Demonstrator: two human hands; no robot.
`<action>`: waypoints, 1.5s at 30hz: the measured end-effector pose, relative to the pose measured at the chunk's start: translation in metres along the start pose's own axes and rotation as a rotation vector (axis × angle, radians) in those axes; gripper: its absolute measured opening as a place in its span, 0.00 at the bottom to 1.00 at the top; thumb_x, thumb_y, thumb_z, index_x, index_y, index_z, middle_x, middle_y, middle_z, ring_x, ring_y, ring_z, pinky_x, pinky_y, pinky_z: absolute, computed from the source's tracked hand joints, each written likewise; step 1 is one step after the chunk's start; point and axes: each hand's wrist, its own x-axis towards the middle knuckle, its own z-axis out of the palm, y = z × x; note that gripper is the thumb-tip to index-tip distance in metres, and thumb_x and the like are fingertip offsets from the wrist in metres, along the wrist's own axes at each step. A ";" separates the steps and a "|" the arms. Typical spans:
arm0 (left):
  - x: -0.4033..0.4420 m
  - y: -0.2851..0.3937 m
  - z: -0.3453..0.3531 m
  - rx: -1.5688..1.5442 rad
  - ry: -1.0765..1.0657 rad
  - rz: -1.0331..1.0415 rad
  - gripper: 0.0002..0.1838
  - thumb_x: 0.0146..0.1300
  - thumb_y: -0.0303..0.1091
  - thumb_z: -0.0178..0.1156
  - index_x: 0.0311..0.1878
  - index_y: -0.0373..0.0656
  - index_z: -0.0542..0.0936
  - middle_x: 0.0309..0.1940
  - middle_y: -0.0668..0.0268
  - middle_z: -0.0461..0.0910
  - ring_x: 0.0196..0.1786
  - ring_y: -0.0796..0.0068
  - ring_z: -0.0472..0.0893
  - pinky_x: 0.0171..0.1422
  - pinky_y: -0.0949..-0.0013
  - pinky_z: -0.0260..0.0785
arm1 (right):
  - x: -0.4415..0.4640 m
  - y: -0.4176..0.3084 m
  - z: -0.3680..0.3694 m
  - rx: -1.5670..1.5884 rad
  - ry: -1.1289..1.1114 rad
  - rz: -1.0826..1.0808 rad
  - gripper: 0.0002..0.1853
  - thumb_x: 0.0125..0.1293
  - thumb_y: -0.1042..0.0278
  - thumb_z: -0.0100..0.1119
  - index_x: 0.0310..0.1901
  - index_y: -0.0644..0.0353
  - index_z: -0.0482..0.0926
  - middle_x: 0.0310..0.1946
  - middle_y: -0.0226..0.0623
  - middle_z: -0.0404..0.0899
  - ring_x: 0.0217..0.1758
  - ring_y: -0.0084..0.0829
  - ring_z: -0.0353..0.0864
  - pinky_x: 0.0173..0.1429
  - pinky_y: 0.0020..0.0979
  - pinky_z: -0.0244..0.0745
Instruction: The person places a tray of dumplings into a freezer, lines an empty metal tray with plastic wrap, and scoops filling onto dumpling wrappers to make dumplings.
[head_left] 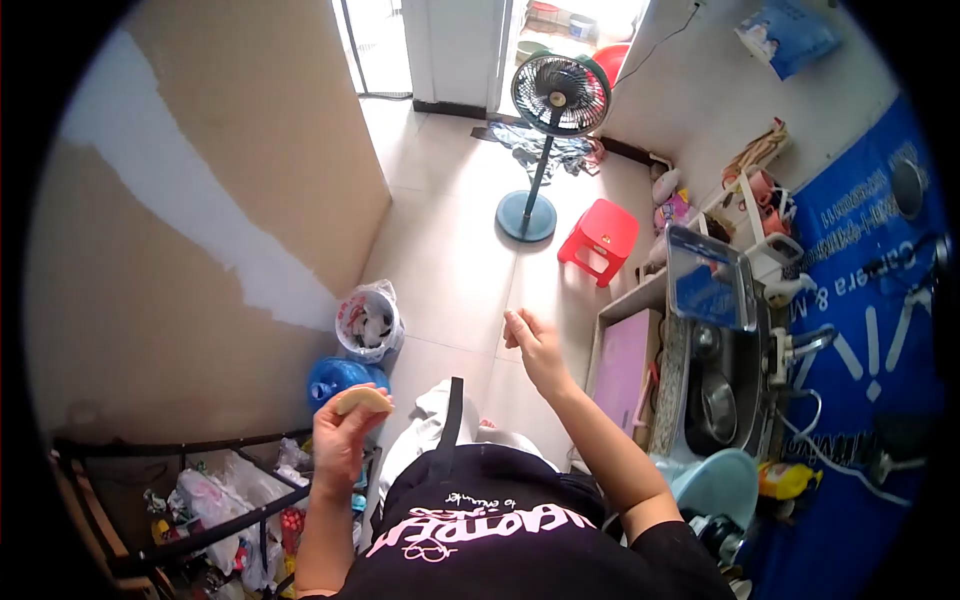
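A flat, rounded, pale yellow-beige piece [362,401] is pinched in my left hand [340,440], thumb and fingers along its edge. I cannot tell if it is a sponge or something else. That hand is raised at the lower left, above the blue water jug [345,378]. My right hand [535,345] is held forward over the floor, its fingers curled closed, with nothing showing in it. It touches nothing around it.
Ahead stand a floor fan [527,216] and a red stool [606,228]. A lined trash bin [370,322] is by the left wall. At right is a sink [735,400] with a metal bowl [718,405]. A black-framed rack [200,545] holding plastic bags is lower left.
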 end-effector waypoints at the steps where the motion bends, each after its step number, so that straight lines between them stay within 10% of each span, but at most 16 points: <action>1: 0.019 0.001 0.001 -0.015 0.051 0.003 0.12 0.61 0.26 0.60 0.47 0.32 0.77 0.42 0.55 0.80 0.44 0.65 0.82 0.53 0.65 0.75 | 0.024 0.008 -0.004 0.103 0.007 0.062 0.11 0.68 0.64 0.51 0.36 0.64 0.75 0.27 0.30 0.75 0.30 0.19 0.72 0.37 0.21 0.68; 13: 0.297 0.051 0.075 -0.100 -0.022 0.100 0.15 0.64 0.28 0.56 0.52 0.31 0.73 0.45 0.52 0.79 0.48 0.62 0.81 0.54 0.64 0.75 | 0.301 0.014 -0.250 -0.265 0.307 -0.087 0.07 0.67 0.67 0.54 0.40 0.61 0.75 0.30 0.30 0.78 0.32 0.20 0.76 0.35 0.22 0.71; 21: 0.378 0.084 0.138 -0.099 0.137 0.089 0.15 0.63 0.27 0.57 0.52 0.31 0.74 0.45 0.52 0.79 0.48 0.61 0.80 0.55 0.64 0.75 | 0.431 0.118 -0.422 -0.298 0.416 0.332 0.13 0.68 0.56 0.52 0.36 0.55 0.78 0.24 0.26 0.76 0.25 0.19 0.75 0.30 0.22 0.68; 27: 0.391 0.064 0.175 -0.111 0.442 0.201 0.19 0.63 0.31 0.58 0.55 0.32 0.71 0.48 0.54 0.78 0.50 0.63 0.79 0.54 0.65 0.75 | 0.606 0.206 -0.459 -0.369 0.083 0.316 0.12 0.68 0.60 0.50 0.36 0.59 0.78 0.24 0.30 0.78 0.22 0.24 0.77 0.28 0.24 0.71; 30: 0.400 0.060 0.215 -0.126 0.553 0.218 0.20 0.63 0.32 0.58 0.56 0.33 0.70 0.49 0.54 0.77 0.50 0.64 0.79 0.54 0.66 0.75 | 0.680 0.244 -0.439 0.592 0.462 0.330 0.10 0.67 0.62 0.51 0.34 0.59 0.76 0.23 0.32 0.77 0.21 0.26 0.77 0.28 0.26 0.73; 45: 0.374 0.031 0.302 -0.168 0.779 0.374 0.21 0.67 0.34 0.53 0.60 0.36 0.66 0.53 0.55 0.74 0.54 0.65 0.76 0.58 0.65 0.71 | 0.727 0.280 -0.435 0.245 0.204 0.708 0.10 0.67 0.62 0.52 0.33 0.59 0.76 0.22 0.32 0.77 0.21 0.27 0.76 0.28 0.26 0.73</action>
